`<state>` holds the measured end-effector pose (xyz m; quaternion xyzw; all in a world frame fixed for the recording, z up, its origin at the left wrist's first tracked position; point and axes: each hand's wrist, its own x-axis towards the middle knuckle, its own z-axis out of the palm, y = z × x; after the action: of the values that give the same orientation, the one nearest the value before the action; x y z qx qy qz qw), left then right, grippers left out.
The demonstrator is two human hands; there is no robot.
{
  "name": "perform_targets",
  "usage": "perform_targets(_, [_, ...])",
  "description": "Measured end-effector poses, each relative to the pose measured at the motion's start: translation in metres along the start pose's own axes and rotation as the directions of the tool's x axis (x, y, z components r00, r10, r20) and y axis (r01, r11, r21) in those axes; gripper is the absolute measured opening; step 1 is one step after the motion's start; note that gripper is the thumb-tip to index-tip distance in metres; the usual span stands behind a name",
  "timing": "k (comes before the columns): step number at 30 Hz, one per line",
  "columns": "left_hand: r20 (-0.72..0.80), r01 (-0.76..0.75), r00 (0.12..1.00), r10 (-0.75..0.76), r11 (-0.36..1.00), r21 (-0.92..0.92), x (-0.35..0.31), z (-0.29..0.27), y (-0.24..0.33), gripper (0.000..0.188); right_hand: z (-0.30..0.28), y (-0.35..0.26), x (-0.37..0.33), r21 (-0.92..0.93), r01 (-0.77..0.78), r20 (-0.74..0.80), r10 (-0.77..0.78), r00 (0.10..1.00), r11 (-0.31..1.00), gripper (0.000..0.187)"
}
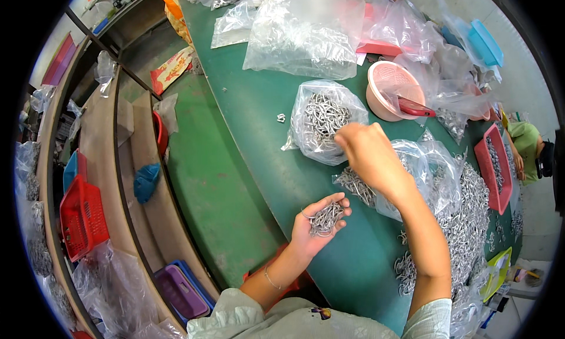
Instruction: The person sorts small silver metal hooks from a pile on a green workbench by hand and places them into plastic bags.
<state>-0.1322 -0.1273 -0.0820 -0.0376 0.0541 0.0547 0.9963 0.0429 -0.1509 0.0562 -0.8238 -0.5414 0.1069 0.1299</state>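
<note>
My left hand (pixel 303 237) is cupped palm up at the table's near edge, its fingers curled around a heap of small silvery metal hooks (pixel 327 220). Farther forward, my right hand (pixel 372 157) is closed with its fingertips pinched together, over the right side of an open clear plastic bag (pixel 300 140). Many similar metal pieces (pixel 325 116) fill that bag. Whatever the right fingertips hold, if anything, is too small and hidden to make out. Beneath the right forearm lies another clear bag (pixel 406 156) beside a loose spread of metal pieces (pixel 468 203).
A few stray pieces (pixel 281 118) lie left of the bag on the green table (pixel 250 127). A pink basket (pixel 382 106) with a red phone (pixel 415 107) stands beyond. Plastic bags (pixel 306 32) cover the far end. Another person (pixel 524 144) sits at right; shelves (pixel 97 133) stand left.
</note>
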Motion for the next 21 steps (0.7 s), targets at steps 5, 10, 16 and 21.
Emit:
perform_targets(5, [-0.057,-0.016,0.998,0.017,0.999,0.031,-0.001,0.004,-0.002,0.04,0.026,0.017,0.023,0.141,0.124,-0.435,-0.051,0.899,0.982,0.014])
perform_targets(10, [-0.065,-0.024,0.998,0.026,0.999,0.032,-0.003,0.005,-0.001,0.041,0.029,0.017,0.046,-0.011,-0.022,-0.345,0.017,0.939,1.0,0.014])
perform_targets(16, [-0.053,-0.017,0.998,0.018,1.0,0.012,-0.003,0.003,0.0,0.042,0.041,0.016,0.063,-0.041,-0.12,-0.415,0.093,0.905,0.992,0.011])
perform_targets(21, [0.048,-0.019,0.999,0.018,1.0,0.006,-0.002,-0.001,0.001,0.041,0.029,0.025,0.051,0.301,-0.062,-0.414,0.189,0.891,0.952,0.014])
